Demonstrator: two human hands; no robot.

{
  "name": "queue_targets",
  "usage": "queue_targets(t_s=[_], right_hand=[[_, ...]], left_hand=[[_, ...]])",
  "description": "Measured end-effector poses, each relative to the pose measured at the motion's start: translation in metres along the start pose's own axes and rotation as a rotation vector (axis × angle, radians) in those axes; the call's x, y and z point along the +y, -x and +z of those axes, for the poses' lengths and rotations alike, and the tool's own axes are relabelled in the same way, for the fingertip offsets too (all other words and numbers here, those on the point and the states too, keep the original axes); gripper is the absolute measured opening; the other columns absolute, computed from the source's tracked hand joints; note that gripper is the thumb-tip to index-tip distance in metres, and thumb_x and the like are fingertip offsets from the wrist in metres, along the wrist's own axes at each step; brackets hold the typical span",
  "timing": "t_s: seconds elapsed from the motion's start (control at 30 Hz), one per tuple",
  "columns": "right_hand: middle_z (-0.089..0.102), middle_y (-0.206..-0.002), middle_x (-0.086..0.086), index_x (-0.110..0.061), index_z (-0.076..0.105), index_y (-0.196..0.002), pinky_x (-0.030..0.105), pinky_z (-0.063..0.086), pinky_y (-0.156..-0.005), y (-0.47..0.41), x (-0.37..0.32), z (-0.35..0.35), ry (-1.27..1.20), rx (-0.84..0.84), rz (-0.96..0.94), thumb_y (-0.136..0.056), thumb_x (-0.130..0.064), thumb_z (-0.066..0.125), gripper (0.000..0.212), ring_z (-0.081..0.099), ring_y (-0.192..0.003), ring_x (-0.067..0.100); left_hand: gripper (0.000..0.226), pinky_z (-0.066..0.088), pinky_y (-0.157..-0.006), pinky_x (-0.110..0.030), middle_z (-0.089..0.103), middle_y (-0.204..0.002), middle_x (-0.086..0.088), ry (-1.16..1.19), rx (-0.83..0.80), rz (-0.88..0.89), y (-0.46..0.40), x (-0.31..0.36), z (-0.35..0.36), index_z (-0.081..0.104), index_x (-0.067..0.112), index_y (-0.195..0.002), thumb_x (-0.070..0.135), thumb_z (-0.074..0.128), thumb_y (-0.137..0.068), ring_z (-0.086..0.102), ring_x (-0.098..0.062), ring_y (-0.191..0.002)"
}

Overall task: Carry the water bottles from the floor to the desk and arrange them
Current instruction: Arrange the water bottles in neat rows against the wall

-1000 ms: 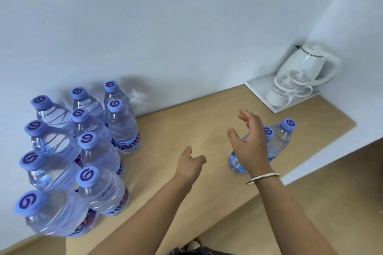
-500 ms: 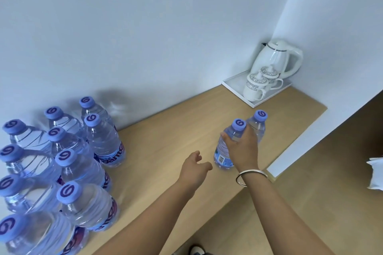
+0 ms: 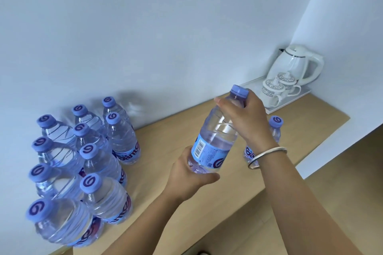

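A clear water bottle (image 3: 215,141) with a blue cap and blue label hangs tilted above the wooden desk (image 3: 165,136). My right hand (image 3: 246,118) grips its neck and shoulder from above. My left hand (image 3: 186,174) cups its base from below. A second bottle (image 3: 274,128) stands on the desk behind my right wrist, mostly hidden. Several more bottles (image 3: 83,161) stand in two rows at the desk's left, against the wall.
A white kettle (image 3: 298,64) and two patterned cups (image 3: 275,87) sit on a white tray (image 3: 290,99) in the far right corner. The desk's front edge runs diagonally, with wooden floor (image 3: 342,172) beyond it at the right.
My right hand has lifted one of the two right-hand bottles off the desk and tilted it leftward. My left hand has come up and closed under its base.
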State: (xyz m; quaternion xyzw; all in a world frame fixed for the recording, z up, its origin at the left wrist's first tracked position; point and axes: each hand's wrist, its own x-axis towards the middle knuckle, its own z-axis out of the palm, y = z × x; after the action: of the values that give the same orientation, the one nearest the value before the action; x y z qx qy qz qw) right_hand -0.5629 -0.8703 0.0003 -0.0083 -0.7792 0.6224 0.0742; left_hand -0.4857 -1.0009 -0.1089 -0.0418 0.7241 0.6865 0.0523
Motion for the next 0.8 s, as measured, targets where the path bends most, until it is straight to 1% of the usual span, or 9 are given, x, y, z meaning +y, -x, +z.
queue_targets(t_s=[0.1,0.17,0.23,0.37,0.47,0.53,0.6,0.73,0.8], right_hand=[[0.063,-0.084,0.002,-0.016,0.054,-0.090,0.031,0.050,-0.069,-0.004,-0.009,0.005,-0.378,-0.519,0.119,-0.071,-0.022,0.067,0.024,0.062,-0.077,0.017],[0.064,-0.080,0.003,-0.015,0.054,-0.086,0.031,0.051,-0.069,-0.003,-0.012,0.012,-0.419,-0.663,0.152,-0.070,-0.022,0.064,0.020,0.063,-0.074,0.020],[0.066,-0.071,0.001,-0.015,0.056,-0.083,0.027,0.051,-0.060,0.000,-0.015,0.027,-0.371,-0.614,0.113,-0.067,-0.024,0.068,0.022,0.064,-0.065,0.018],[0.068,-0.083,0.002,-0.017,0.056,-0.092,0.019,0.049,-0.048,0.010,-0.015,0.056,-0.246,-0.302,0.044,-0.069,-0.026,0.077,0.033,0.066,-0.061,0.011],[0.070,-0.094,0.005,-0.015,0.056,-0.099,0.028,0.057,-0.063,0.010,-0.017,0.062,-0.161,-0.433,0.072,-0.072,-0.034,0.075,0.038,0.070,-0.076,0.016],[0.070,-0.088,-0.001,-0.013,0.060,-0.098,0.025,0.054,-0.060,0.007,-0.023,0.061,-0.083,-0.545,0.029,-0.074,-0.037,0.073,0.036,0.069,-0.074,0.011],[0.069,-0.084,-0.005,-0.015,0.064,-0.092,0.022,0.051,-0.060,0.006,-0.027,0.065,-0.040,-0.575,-0.036,-0.074,-0.036,0.073,0.029,0.068,-0.072,0.008],[0.071,-0.093,0.003,-0.012,0.066,-0.094,0.033,0.054,-0.075,0.009,-0.028,0.076,-0.016,-0.601,-0.052,-0.074,-0.033,0.072,0.029,0.069,-0.083,0.019],[0.072,-0.091,0.000,-0.018,0.067,-0.090,0.032,0.055,-0.073,0.009,-0.028,0.080,0.002,-0.659,-0.048,-0.075,-0.033,0.070,0.021,0.069,-0.085,0.019]], left_hand=[[0.045,0.053,-0.075,-0.025,0.071,-0.089,0.004,0.198,-0.420,-0.032,0.018,0.013,-0.023,0.067,0.019,-0.097,0.032,0.075,-0.055,0.066,-0.011,-0.083],[0.060,0.053,-0.085,-0.030,0.071,-0.098,0.002,0.291,-0.572,-0.102,0.029,0.016,-0.030,0.063,0.019,-0.107,0.041,0.078,-0.053,0.066,-0.014,-0.091],[0.071,0.052,-0.087,-0.033,0.070,-0.102,0.001,0.309,-0.496,-0.114,0.036,0.018,-0.031,0.058,0.015,-0.113,0.043,0.079,-0.052,0.065,-0.017,-0.095],[0.036,0.052,-0.067,-0.023,0.070,-0.081,-0.001,0.238,-0.065,0.070,0.043,0.024,-0.029,0.067,0.019,-0.089,0.025,0.078,-0.055,0.064,-0.012,-0.073],[0.041,0.051,-0.065,-0.023,0.068,-0.079,-0.003,0.331,-0.038,0.052,0.051,0.024,-0.040,0.066,0.016,-0.090,0.024,0.076,-0.051,0.063,-0.014,-0.071],[0.050,0.052,-0.067,-0.024,0.069,-0.084,-0.001,0.410,-0.082,0.013,0.057,0.022,-0.050,0.062,0.012,-0.098,0.024,0.074,-0.051,0.065,-0.014,-0.076],[0.053,0.051,-0.068,-0.023,0.070,-0.085,0.000,0.414,-0.111,0.007,0.062,0.021,-0.056,0.061,0.010,-0.101,0.025,0.072,-0.052,0.065,-0.013,-0.078],[0.055,0.051,-0.069,-0.023,0.070,-0.085,0.001,0.408,-0.057,-0.013,0.067,0.019,-0.058,0.060,0.010,-0.102,0.026,0.073,-0.051,0.066,-0.012,-0.078],[0.057,0.051,-0.072,-0.024,0.070,-0.087,0.000,0.389,-0.012,-0.022,0.069,0.017,-0.060,0.060,0.010,-0.103,0.027,0.074,-0.050,0.065,-0.013,-0.080]])
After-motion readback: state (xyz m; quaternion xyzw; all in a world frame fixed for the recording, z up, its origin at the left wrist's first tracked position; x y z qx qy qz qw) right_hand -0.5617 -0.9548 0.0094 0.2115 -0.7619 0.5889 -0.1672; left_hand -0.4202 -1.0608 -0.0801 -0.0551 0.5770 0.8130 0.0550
